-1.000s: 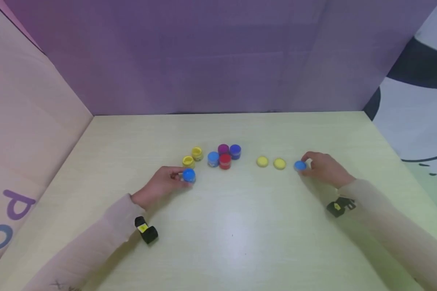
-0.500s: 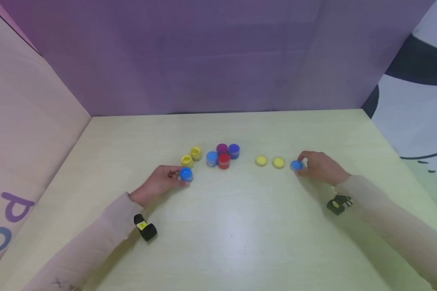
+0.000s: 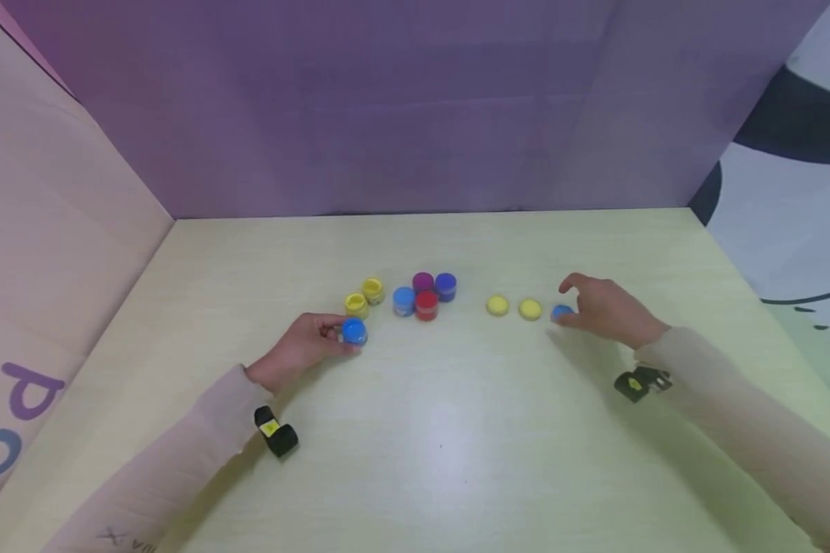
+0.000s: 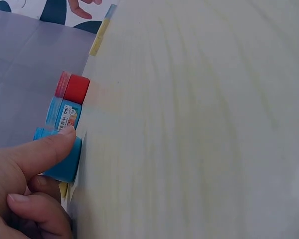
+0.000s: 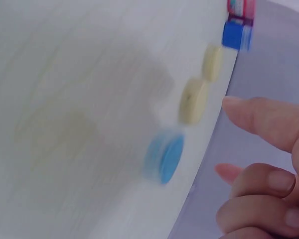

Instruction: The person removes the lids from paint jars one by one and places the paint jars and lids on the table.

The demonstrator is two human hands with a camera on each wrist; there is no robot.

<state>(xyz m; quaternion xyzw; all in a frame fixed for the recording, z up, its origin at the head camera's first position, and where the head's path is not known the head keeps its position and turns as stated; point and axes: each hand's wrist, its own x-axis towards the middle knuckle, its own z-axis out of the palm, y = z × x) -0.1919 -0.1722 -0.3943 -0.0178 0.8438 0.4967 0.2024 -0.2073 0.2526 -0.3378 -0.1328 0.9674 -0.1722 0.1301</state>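
My left hand (image 3: 304, 343) grips a small blue jar (image 3: 354, 332) from its left side, standing on the table. The thumb lies along this jar (image 4: 65, 164) in the left wrist view. Over at the right, my right hand (image 3: 612, 311) hovers by a blue lid (image 3: 562, 312), thumb and forefinger spread apart. The right wrist view shows that lid (image 5: 170, 158) lying by itself on the table, away from the fingertips, the other fingers curled loosely. Two yellow lids (image 3: 529, 309) lie in a row to its left. Two uncapped yellow jars (image 3: 356, 305) stand just behind the held jar.
Grouped in the middle are a light blue jar (image 3: 404, 301), a red jar (image 3: 426, 305), a purple jar (image 3: 423, 281) and a dark blue jar (image 3: 446, 286). Behind the pale table (image 3: 443, 384) rises a purple panel (image 3: 422, 115), with printed panels at both sides.
My right hand has let go of the blue lid and lifted slightly, its fingers opened. The lid had moved a little left, nearer the yellow ones. My left hand keeps its grip.
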